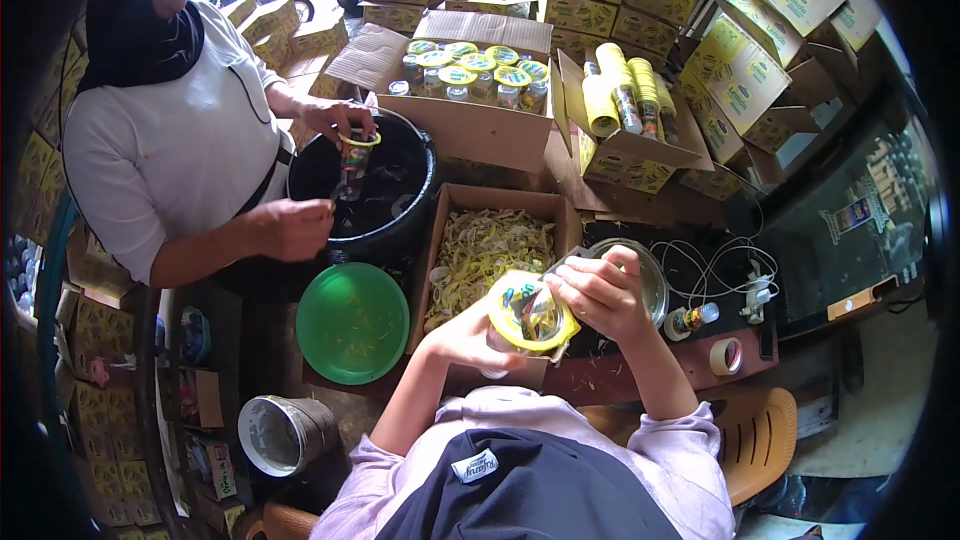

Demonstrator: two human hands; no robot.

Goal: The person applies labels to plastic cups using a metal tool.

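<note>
Low in the centre, my left hand (468, 340) grips a clear plastic cup with a yellow rim (530, 315), tipped with its top toward me. My right hand (605, 295) is closed at the cup's upper right side, pinching something thin that I cannot make out. Behind the cup sits a cardboard box of yellow and clear plastic shreds (485, 230). A round clear container (645, 275) is partly hidden behind my right hand. To the left lies a green basin (350, 315) with a few shreds in it.
A co-worker (170, 150) holds a cup over a black bucket (417, 180). Boxes of cups (460, 140) and stacked cartons (580, 10) stand behind. A cable with a power strip (757, 300), a tape roll (726, 357) and a small bottle (690, 320) lie right. A pail (320, 435) stands lower left.
</note>
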